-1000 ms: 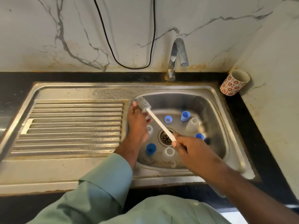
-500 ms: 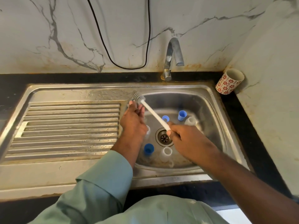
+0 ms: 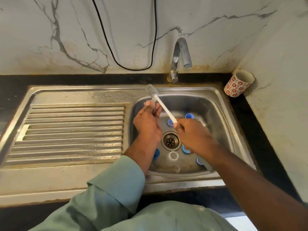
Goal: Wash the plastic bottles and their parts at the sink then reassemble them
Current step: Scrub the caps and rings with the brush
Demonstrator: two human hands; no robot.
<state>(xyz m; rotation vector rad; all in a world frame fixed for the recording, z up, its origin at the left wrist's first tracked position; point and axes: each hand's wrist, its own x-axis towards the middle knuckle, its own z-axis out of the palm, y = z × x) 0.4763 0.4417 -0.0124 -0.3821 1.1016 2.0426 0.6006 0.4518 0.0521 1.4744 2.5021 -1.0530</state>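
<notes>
Now brush clear of left hand.

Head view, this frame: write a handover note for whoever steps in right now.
Right hand: grips the white handle of the brush; bristles up near the basin's back-left rim.
Left hand: holds a small clear part, blurred; the brush is outside it.
In the sink: blue caps and a clear bottle around the drain, all apart.
Tap: no water visible.
Done: cannot tell what is already washed.
Left: scrub, rinse, reassemble everything.
</notes>
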